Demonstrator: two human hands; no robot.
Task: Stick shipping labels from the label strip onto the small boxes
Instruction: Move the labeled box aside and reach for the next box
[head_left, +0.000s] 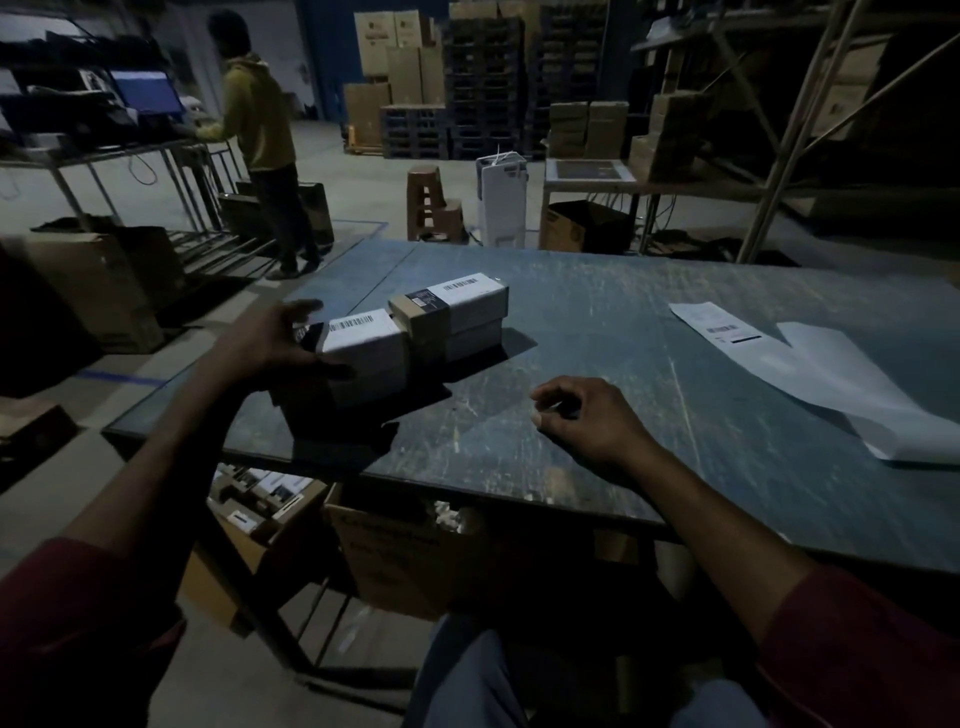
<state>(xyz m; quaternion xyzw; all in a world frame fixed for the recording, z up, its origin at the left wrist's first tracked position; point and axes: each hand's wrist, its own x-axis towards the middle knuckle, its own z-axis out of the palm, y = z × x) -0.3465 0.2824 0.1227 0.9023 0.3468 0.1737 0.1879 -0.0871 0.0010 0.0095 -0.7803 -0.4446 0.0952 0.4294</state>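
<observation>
Labels remain on the label strip, lying well right of the 2 small boxes, nearer the empty, loosely curled right hand, while 1 box is gripped by the left hand.

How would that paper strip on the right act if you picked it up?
Probably floppy: the label strip is thin and already curls up off the table at its near end. It looks very light, so a push would likely slide or buckle it.
</observation>
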